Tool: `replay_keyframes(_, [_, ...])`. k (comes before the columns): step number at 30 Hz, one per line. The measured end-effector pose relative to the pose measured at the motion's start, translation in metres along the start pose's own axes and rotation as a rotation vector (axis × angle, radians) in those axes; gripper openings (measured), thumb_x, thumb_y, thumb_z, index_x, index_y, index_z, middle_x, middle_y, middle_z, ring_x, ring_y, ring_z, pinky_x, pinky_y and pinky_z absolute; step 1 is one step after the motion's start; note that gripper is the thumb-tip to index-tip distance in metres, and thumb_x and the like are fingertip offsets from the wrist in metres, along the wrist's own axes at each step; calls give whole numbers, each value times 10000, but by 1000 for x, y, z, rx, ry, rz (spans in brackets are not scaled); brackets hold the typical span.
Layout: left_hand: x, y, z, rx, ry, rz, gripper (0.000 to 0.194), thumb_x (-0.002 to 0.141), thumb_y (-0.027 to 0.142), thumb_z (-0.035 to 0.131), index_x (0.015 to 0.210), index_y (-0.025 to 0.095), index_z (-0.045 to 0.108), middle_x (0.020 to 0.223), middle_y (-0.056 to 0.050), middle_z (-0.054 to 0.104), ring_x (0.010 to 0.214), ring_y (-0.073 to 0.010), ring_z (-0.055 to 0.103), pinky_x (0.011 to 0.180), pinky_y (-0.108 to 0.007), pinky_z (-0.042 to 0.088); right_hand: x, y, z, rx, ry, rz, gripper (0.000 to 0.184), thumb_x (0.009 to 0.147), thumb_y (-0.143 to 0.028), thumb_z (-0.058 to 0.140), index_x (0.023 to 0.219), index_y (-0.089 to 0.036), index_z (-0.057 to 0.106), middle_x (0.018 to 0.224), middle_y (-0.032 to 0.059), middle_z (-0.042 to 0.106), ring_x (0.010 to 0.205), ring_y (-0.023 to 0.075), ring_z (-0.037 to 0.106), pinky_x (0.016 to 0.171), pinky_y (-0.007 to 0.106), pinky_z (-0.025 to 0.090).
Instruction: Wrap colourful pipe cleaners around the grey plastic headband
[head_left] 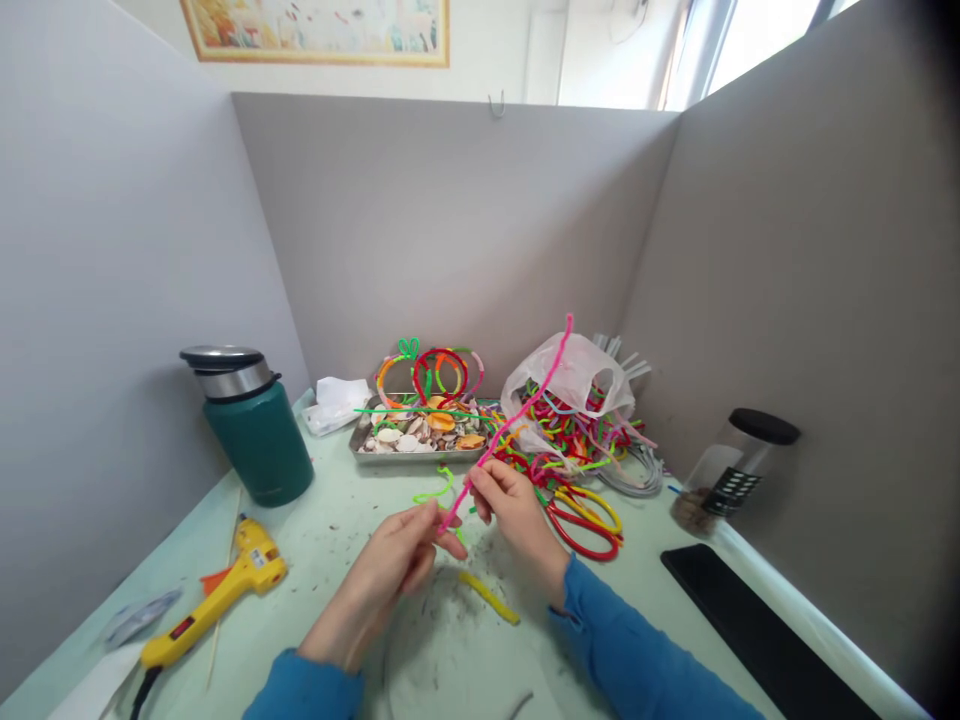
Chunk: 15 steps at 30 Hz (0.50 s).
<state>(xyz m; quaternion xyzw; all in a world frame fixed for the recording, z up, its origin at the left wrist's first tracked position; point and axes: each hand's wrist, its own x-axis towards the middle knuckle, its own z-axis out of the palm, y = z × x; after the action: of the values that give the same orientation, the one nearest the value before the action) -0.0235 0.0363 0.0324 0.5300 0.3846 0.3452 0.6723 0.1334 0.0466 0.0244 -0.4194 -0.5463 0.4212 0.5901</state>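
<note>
Pipe cleaner (pixel 526 407), pink, slants up past the tray's right (pixel 416 457), its low end clamped in the fingers of the left hand (pixel 403 550); the right hand (pixel 511 495) pinches higher, nearer the tray.

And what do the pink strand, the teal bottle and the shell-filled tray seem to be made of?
Pink strand: probably fuzzy fibre over wire, matte; its free end stands stiff.
Teal bottle: likely metal with satin coating; its neck band gleams silver.
Tray: seemingly bare metal, by its greyish sheen.
</note>
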Motion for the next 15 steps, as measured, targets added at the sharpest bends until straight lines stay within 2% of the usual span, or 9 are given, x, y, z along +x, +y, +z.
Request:
replay_keyframes(3, [1,2,-1,42,24,22,394,834,481,429,833,109,562,682,-59,651,316,-8,245,372,-209,124,0,1,0,-32,1,3,299,831,-371,487,612,-173,444,468,-65,395,438,77,358,453,209,285])
replay_keyframes(6, [2,1,-2,103,27,53,276,790,401,537,832,129,538,699,-46,659,327,-5,240,361,-200,118,-2,6,2,-65,13,-5,297,826,-370,497,609,-171,454,477,-63,393,449,79,365,455,209,288])
replay_keyframes(9, [4,-2,-3,95,0,20,189,777,323,551,834,149,506,579,-18,638,314,-13,204,343,-192,86,-2,10,5,-53,20,6,277,813,-367,522,626,-166,484,483,-61,407,455,77,374,456,207,287])
replay_keyframes(12, [3,-4,-3,32,-93,-35,137,791,273,515,871,164,491,468,17,591,293,-23,168,335,-194,61,-1,11,6,89,35,77,227,811,-369,521,721,-162,537,471,-63,425,436,77,379,436,203,275])
replay_keyframes(15, [-1,-5,-2,12,-230,-49,142,798,260,517,908,174,490,470,15,607,292,-29,157,334,-200,56,3,10,0,245,87,145,214,795,-365,538,763,-154,555,460,-61,440,418,73,388,417,194,264])
